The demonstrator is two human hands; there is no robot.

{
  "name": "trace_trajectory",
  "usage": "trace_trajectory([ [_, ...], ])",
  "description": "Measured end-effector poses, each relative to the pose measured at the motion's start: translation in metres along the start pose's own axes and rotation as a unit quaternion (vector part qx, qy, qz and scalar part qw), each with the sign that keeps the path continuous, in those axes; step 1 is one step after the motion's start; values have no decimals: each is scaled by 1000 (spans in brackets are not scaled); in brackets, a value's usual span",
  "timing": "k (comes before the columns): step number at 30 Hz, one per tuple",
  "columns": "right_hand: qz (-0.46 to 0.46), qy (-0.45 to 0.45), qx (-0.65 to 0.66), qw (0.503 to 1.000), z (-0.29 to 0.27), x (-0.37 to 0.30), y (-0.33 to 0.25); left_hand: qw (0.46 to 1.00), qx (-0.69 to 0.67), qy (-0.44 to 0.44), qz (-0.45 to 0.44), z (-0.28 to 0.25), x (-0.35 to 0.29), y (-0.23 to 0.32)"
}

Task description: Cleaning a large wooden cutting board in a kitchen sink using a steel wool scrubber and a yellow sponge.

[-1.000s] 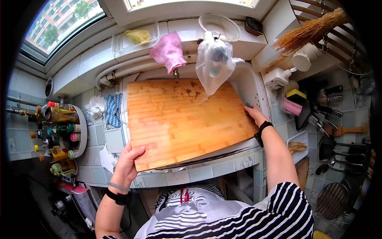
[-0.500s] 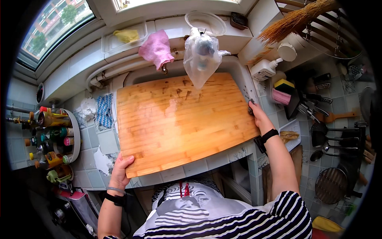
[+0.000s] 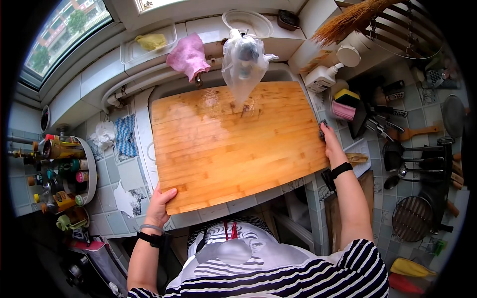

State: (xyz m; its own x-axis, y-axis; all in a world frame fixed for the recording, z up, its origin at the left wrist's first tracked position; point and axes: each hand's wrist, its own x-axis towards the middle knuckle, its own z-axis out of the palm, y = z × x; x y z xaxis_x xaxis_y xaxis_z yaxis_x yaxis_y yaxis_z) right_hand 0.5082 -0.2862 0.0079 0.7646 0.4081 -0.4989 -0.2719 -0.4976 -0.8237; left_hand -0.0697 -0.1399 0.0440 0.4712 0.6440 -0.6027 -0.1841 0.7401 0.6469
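A large wooden cutting board (image 3: 238, 154) lies tilted over the sink (image 3: 283, 73), its surface wet along the far side. My left hand (image 3: 160, 204) grips its near left corner, thumb on top and fingers underneath. At the right edge my right hand (image 3: 333, 141) holds the board, with a dark scrubber (image 3: 323, 128), probably steel wool, at its fingertips. Most of that hand's fingers are hidden by the board's edge. A clear plastic bag (image 3: 243, 69) hangs over the faucet above the far edge. To its left drapes a pink cloth (image 3: 189, 55).
Bottles in a white rack (image 3: 90, 174) stand at left, near a blue-and-white cloth (image 3: 127, 136). On the right are a soap bottle (image 3: 320, 78), a yellow sponge (image 3: 347, 97), a knife block (image 3: 358, 121) and hanging ladles (image 3: 392, 156). A straw broom (image 3: 348, 22) juts in above.
The board has shifted a little to the right over the sink, and both hands have moved with it. My view has also shifted slightly. Both hands keep their hold.
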Motion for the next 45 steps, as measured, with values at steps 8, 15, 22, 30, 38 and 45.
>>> trace_trajectory([
  [8, -10, 24, -21, 999, -10, 12, 10, 999, 26, -17, -11, 1, 26, -13],
  [15, -29, 33, -41, 998, -11, 16, 15, 997, 76, 4, -32, 2, 35, -17],
  [22, -12, 15, -24, 1000, -12, 14, 5, 980, 199, 26, -1, -2, 42, -20],
  [30, -12, 5, -30, 999, -29, 33, 16, 750, 660, 39, -6, 8, 52, 14],
  [38, 6, 12, 16, 1000, -9, 15, 30, 601, 798, 38, 23, -1, 62, 29],
  [45, -65, 100, -119, 986, -21, 29, 57, 577, 815, 33, 25, 9, 65, 29],
])
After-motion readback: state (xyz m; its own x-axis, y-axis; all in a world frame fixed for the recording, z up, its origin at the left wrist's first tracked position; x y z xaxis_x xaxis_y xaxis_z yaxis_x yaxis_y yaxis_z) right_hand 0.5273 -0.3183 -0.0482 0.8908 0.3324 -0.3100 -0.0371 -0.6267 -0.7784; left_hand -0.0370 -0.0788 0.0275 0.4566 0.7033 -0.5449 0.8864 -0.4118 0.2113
